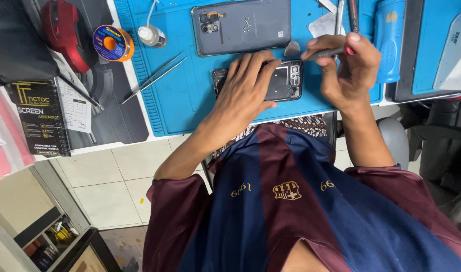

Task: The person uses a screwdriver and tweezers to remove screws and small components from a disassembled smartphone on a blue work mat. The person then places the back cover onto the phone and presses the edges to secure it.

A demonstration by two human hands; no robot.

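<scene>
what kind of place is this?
Probably a phone repair bench: an opened dark phone under the left hand on a blue silicone work mat, thin metal tweezers and a solder wire spool alongside.

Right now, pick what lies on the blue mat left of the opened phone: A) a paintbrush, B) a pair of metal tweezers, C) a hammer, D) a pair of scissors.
B: slim metal tweezers lie slanted on the blue mat, left of the opened phone that the left hand presses down.

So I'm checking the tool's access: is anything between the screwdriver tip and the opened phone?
Nothing visible. The right hand holds the screwdriver just above the opened phone; the left hand rests on the phone's other end.
</scene>
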